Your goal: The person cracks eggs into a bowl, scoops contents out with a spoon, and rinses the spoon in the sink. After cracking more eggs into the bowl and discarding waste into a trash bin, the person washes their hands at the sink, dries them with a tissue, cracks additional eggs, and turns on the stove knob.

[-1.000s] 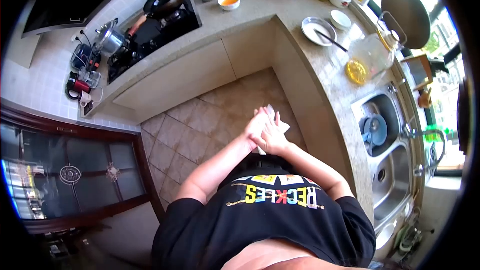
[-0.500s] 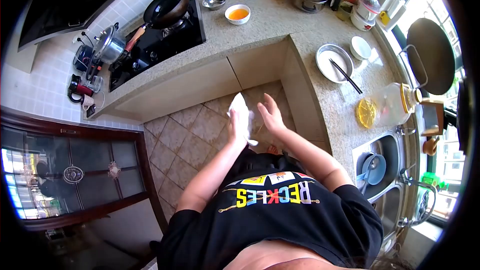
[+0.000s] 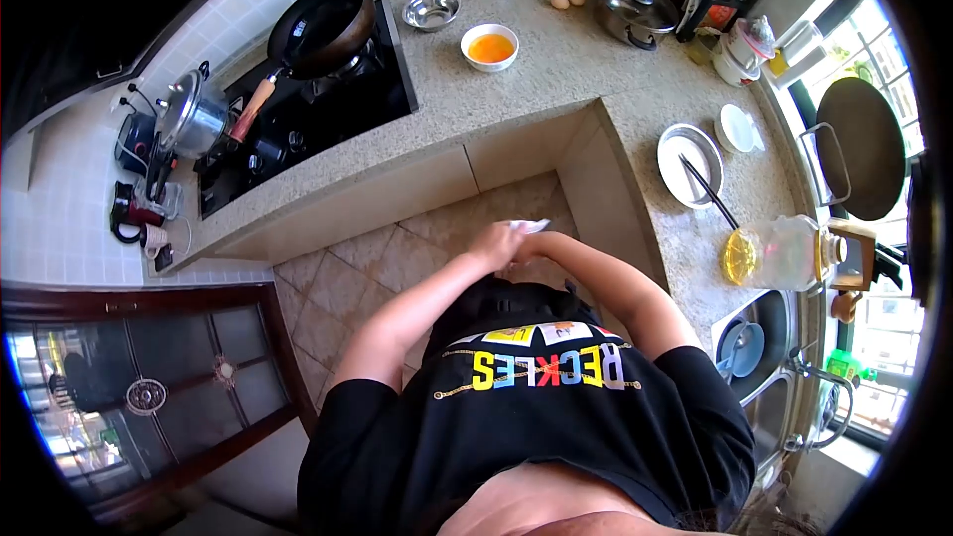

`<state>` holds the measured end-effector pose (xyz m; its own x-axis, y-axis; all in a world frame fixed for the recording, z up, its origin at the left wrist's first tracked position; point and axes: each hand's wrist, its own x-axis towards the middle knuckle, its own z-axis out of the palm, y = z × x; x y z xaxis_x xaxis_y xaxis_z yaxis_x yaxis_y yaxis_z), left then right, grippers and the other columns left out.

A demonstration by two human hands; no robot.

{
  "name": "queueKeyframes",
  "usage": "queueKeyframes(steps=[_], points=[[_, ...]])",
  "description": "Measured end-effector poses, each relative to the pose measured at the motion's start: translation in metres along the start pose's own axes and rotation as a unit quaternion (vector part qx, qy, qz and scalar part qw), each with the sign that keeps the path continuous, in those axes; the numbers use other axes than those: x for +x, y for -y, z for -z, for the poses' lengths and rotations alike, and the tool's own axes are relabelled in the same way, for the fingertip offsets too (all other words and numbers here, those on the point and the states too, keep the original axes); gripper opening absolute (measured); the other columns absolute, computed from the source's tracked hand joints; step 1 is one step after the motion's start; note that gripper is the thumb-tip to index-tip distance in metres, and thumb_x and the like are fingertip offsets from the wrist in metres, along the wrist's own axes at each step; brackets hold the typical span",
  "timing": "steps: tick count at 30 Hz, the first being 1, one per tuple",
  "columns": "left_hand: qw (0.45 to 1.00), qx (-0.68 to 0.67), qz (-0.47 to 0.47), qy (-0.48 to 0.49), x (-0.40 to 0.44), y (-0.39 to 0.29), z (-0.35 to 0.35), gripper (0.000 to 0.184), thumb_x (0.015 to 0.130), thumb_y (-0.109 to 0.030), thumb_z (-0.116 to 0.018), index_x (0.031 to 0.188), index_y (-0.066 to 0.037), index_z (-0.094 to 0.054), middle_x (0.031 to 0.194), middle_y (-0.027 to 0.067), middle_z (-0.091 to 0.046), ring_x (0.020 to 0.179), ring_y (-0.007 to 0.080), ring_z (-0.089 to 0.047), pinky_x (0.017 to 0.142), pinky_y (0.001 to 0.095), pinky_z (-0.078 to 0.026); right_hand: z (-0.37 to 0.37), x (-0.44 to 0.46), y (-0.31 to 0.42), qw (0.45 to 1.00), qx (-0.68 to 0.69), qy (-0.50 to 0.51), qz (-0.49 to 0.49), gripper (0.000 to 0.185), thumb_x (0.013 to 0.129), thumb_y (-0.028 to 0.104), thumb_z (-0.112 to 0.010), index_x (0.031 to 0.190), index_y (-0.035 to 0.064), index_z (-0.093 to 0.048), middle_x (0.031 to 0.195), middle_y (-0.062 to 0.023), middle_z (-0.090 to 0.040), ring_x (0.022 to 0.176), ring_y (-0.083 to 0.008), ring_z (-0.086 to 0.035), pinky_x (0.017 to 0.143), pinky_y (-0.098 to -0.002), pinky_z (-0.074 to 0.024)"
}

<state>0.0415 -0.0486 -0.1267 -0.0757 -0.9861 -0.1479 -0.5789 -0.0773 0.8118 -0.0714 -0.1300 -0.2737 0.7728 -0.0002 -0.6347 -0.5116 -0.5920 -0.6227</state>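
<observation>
My left hand (image 3: 493,245) is closed on a white paper towel (image 3: 531,226), and a crumpled end sticks out past the fingers. My right hand (image 3: 536,249) meets it in front of my waist, fingers curled against the same towel; they are partly hidden. Both hands are over the floor, away from the counter. On the counter ahead, a white bowl (image 3: 490,64) holds orange beaten egg (image 3: 490,48). Beside it sits a small steel bowl (image 3: 431,11).
A wok (image 3: 323,30) rests on the black gas stove (image 3: 382,84) near a pressure cooker (image 3: 192,119). To the right are a steel basin (image 3: 680,189) with chopsticks (image 3: 708,191), an oil jug (image 3: 784,252) and a sink (image 3: 740,382). Two eggs (image 3: 568,1) lie by a lidded pot (image 3: 635,15).
My hands, apart before with the towel in the left, have come together around it and lowered toward my waist. The view has shifted slightly.
</observation>
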Motion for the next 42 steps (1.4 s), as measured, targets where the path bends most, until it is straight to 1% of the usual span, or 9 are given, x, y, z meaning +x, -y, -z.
queueKeyframes(steps=[2,7,8,10,19,22,28,33,42], points=[[0.972,-0.042,0.23,0.011,0.003,0.102,-0.008,0.053,0.096,-0.045,-0.031,0.105,-0.004,-0.064,0.088,0.0147,-0.068,0.079,0.0275,-0.067,0.069,0.0425,-0.052,0.066,-0.081,0.092,0.903,0.428,-0.002,-0.032,0.031,0.085,0.031,-0.055,0.101,0.0065,-0.066,0.088,-0.0142,-0.068,0.066,-0.0214,-0.065,0.057,-0.0367,-0.0514],[0.624,-0.721,0.3,-0.016,0.019,0.106,0.031,0.053,0.095,-0.047,-0.032,0.127,-0.009,-0.05,0.122,0.0085,-0.057,0.111,0.0275,-0.056,0.096,0.0454,-0.044,0.091,-0.051,0.121,0.84,0.143,-0.524,0.002,0.06,0.085,0.043,-0.055,0.134,0.0117,-0.041,0.126,-0.0192,-0.049,0.115,-0.0333,-0.049,0.094,-0.047,-0.0396],[0.506,-0.845,0.024,0.171,0.025,0.119,0.027,0.053,0.096,-0.047,-0.028,0.131,-0.011,-0.045,0.124,0.0079,-0.054,0.117,0.0263,-0.051,0.101,0.0441,-0.04,0.095,-0.038,0.129,0.838,0.096,-0.537,0.036,0.064,0.086,0.045,-0.053,0.139,0.0142,-0.035,0.136,-0.0192,-0.04,0.125,-0.0356,-0.04,0.102,-0.05,-0.0319],[0.52,-0.845,0.087,-0.092,0.033,0.027,0.053,0.049,0.096,-0.044,-0.031,0.132,-0.012,-0.042,0.125,0.0078,-0.052,0.12,0.0242,-0.047,0.103,0.0414,-0.038,0.108,-0.047,0.175,0.862,-0.002,-0.507,-0.025,0.059,0.09,0.043,-0.045,0.141,0.0157,-0.032,0.141,-0.0183,-0.035,0.134,-0.0358,-0.028,0.107,-0.0581,-0.0168],[0.54,-0.78,0.188,0.254,0.044,0.076,0.109,0.035,0.096,-0.041,-0.04,0.121,-0.019,-0.052,0.119,0.0036,-0.056,0.111,0.0207,-0.052,0.094,0.0405,-0.042,0.152,-0.042,0.157,0.732,0.407,-0.547,0.021,0.031,0.096,0.019,-0.042,0.117,0.0009,-0.057,0.1,-0.0137,-0.065,0.095,-0.0208,-0.061,0.084,-0.0306,-0.0467],[0.983,-0.043,0.058,0.171,0.043,0.065,0.111,0.036,0.092,-0.034,-0.042,0.118,-0.013,-0.054,0.111,0.0083,-0.061,0.104,0.0267,-0.057,0.096,0.0446,-0.038,0.168,-0.059,0.17,0.726,0.374,-0.575,0.046,0.031,0.096,0.02,-0.043,0.116,0.0016,-0.058,0.099,-0.0133,-0.065,0.093,-0.0231,-0.061,0.086,-0.0328,-0.0458],[0.989,0.077,-0.066,0.106,0.051,0.017,0.139,0.034,0.082,-0.025,-0.054,0.106,-0.002,-0.059,0.11,0.0214,-0.06,0.098,0.035,-0.059,0.087,0.0415,-0.046,0.197,-0.063,0.172,0.921,0.144,-0.338,0.133,0.037,0.093,0.033,-0.045,0.108,0.004,-0.063,0.099,-0.0209,-0.064,0.094,-0.0365,-0.06,0.085,-0.0412,-0.0465],[0.992,-0.007,-0.079,0.098,0.088,-0.023,0.183,0.023,0.074,-0.019,-0.061,0.089,-0.001,-0.063,0.092,0.0214,-0.063,0.087,0.0353,-0.061,0.078,0.0427,-0.048,0.234,-0.069,0.146,0.769,0.507,-0.342,0.185,0.051,0.099,0.04,-0.037,0.118,-0.0033,-0.055,0.103,-0.0102,-0.061,0.099,-0.0194,-0.056,0.092,-0.0333,-0.0425],[0.992,0.048,-0.117,-0.012,0.142,-0.024,0.171,0.011,0.073,-0.004,-0.058,0.08,0.001,-0.065,0.084,0.0202,-0.064,0.08,0.0339,-0.062,0.077,0.0422,-0.05,0.287,-0.058,0.089,0.787,0.574,-0.206,0.09,0.041,0.097,0.027,-0.037,0.096,-0.0052,-0.062,0.089,-0.0133,-0.065,0.083,-0.0176,-0.061,0.078,-0.0303,-0.0481]])
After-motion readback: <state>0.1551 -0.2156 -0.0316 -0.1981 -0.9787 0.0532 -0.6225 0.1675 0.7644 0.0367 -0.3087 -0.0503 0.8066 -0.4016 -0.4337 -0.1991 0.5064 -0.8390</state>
